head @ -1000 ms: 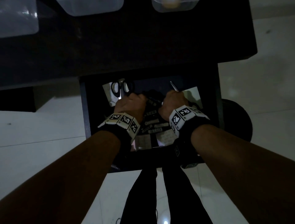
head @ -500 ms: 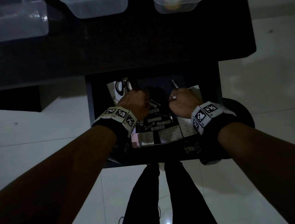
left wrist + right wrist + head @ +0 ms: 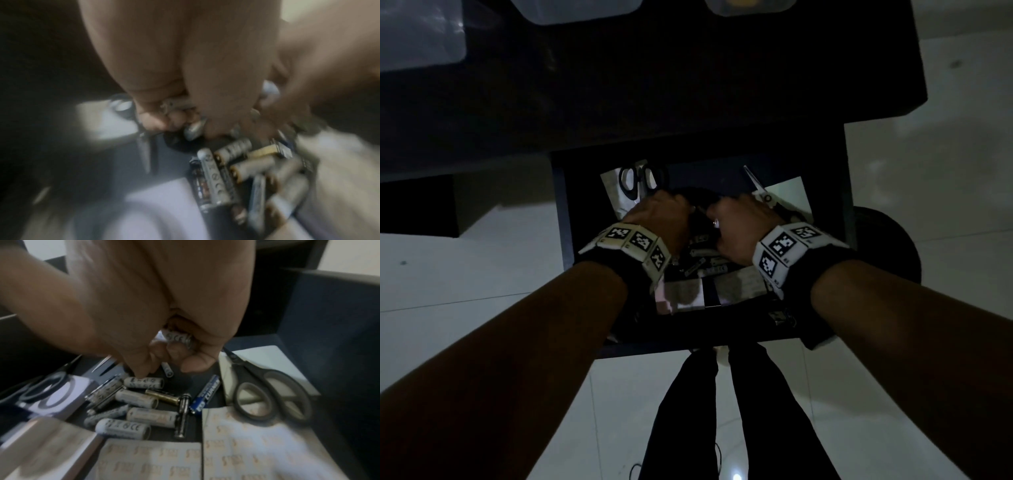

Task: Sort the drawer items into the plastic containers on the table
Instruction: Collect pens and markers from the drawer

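The drawer (image 3: 561, 219) stands open under the dark table, with both hands inside it. My left hand (image 3: 661, 219) is curled around small silvery items (image 3: 193, 129); blur hides what they are. My right hand (image 3: 743, 226) is close beside it and holds a white battery (image 3: 179, 337) in its curled fingers. Its thumb and forefinger reach down onto the pile of loose batteries (image 3: 139, 402), which also shows between the wrists as batteries (image 3: 702, 260). A blue battery (image 3: 205, 395) lies at the pile's right edge.
Black-handled scissors (image 3: 640, 180) lie at the drawer's back left and grey-handled scissors (image 3: 267, 391) on paper at the right. Printed sheets (image 3: 257, 443) cover the drawer's front. Clear plastic containers (image 3: 421, 34), (image 3: 578, 10), (image 3: 746, 7) stand on the table's far side.
My right hand has shifted left, closer to my left hand over the battery pile. The left hand has stayed near the black scissors.
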